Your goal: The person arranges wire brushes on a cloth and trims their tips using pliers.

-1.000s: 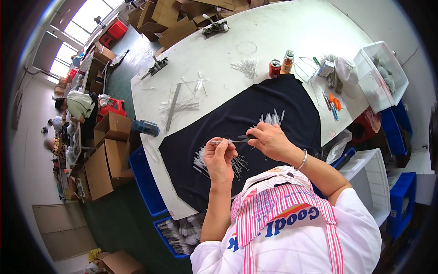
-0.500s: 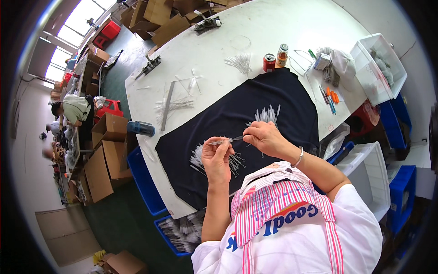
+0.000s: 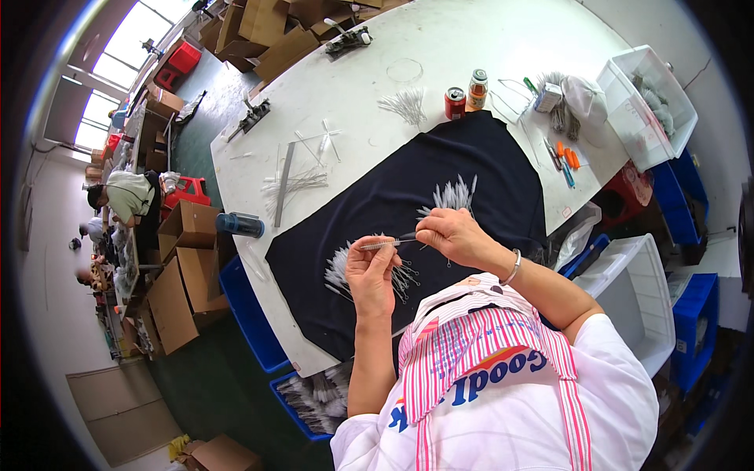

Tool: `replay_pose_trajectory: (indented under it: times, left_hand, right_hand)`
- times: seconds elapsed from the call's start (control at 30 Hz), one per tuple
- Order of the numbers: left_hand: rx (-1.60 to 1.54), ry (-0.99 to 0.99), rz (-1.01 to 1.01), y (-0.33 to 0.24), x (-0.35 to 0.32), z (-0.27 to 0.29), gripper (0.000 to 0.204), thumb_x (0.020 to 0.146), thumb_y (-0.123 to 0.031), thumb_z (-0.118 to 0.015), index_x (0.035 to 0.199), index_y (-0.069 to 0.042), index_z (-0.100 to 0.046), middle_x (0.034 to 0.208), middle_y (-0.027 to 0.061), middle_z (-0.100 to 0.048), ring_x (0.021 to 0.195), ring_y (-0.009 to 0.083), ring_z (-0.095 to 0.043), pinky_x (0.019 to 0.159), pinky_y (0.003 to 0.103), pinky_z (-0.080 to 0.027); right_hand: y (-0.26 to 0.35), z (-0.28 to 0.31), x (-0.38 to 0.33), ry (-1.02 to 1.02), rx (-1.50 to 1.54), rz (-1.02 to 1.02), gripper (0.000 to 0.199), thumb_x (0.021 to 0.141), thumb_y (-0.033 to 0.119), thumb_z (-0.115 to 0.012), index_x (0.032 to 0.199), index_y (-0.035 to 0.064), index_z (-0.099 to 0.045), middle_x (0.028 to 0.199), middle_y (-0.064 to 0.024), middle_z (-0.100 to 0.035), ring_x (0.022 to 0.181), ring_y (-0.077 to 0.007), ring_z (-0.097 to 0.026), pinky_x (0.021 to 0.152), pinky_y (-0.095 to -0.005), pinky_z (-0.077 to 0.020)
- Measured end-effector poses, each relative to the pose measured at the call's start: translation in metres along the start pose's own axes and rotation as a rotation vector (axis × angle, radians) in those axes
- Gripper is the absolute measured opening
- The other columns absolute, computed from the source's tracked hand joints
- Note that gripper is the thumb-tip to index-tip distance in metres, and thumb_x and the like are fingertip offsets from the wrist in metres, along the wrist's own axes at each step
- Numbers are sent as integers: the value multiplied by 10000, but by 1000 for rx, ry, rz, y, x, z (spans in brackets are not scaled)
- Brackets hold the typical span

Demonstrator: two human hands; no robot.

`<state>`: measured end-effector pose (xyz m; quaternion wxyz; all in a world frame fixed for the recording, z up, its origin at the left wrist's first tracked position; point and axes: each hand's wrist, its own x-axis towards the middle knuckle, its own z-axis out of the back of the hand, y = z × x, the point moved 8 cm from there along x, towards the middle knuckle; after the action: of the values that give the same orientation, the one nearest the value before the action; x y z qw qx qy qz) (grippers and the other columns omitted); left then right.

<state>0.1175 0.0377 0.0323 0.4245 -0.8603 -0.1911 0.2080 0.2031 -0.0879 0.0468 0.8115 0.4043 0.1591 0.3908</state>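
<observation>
My left hand [image 3: 371, 284] is closed in a pinch on a small white-bristled wire brush [image 3: 377, 246], held level above a dark cloth [image 3: 377, 184]. Just right of it, my right hand [image 3: 457, 235] is closed too, its fingertips at a thin dark piece [image 3: 408, 235] that meets the brush's wire end. What that piece is, I cannot make out. Beside and partly behind my left hand lies a pile of similar brushes [image 3: 338, 271] with looped wire ends. A second bunch of brushes [image 3: 454, 193] rests on the cloth just beyond my right hand.
On the white table [image 3: 345, 102] stand a red can [image 3: 455, 104] and a bottle [image 3: 477, 89]; orange-handled tools [image 3: 567, 155] lie at right. Loose thin rods [image 3: 294, 182] lie at left near a dark blue cup [image 3: 239, 224]. White bins [image 3: 648, 110] and blue crates flank the table.
The view has shifted slightly, so the table and its items sit a little higher and further left. Both hands keep nearly the same pose, close together at the brush.
</observation>
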Motion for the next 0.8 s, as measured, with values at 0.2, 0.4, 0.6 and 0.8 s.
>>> replay_pose_trajectory:
  times: [0.2, 0.4, 0.6, 0.8]
  left_hand:
    - [30, -78, 41, 5, -3, 4, 162, 773, 40, -608, 899, -52, -565, 808, 57, -612, 633, 116, -576, 559, 213, -478]
    - [125, -104, 96, 17, -6, 5, 165, 755, 20, -628, 896, -46, -571, 746, 45, -597, 623, 114, -583, 534, 219, -476]
    - [86, -98, 90, 20, -6, 4, 142, 758, 27, -604, 873, -50, -573, 722, 49, -596, 590, 114, -571, 497, 220, -461]
    - [52, -126, 136, 24, -6, 7, 152, 754, 35, -592, 882, -42, -564, 687, 51, -586, 559, 112, -561, 473, 217, -452]
  right_hand:
    - [-9, -3, -2, -28, 391, -125, 308, 838, 322, -557, 960, 41, -592, 849, -91, -580, 778, -218, -559, 678, -319, -428]
    - [-2, -20, 6, 42, 693, -101, 210, 825, 186, -594, 901, -7, -560, 744, -35, -569, 693, -76, -502, 633, -235, -423]
    - [-28, -8, 2, -107, 826, -285, 176, 869, 171, -541, 872, -5, -546, 715, 17, -521, 674, -52, -448, 602, -213, -395]
    - [-42, 0, -8, -49, 696, -279, 299, 848, 289, -587, 963, 14, -555, 695, 25, -476, 642, -46, -422, 569, -194, -366]
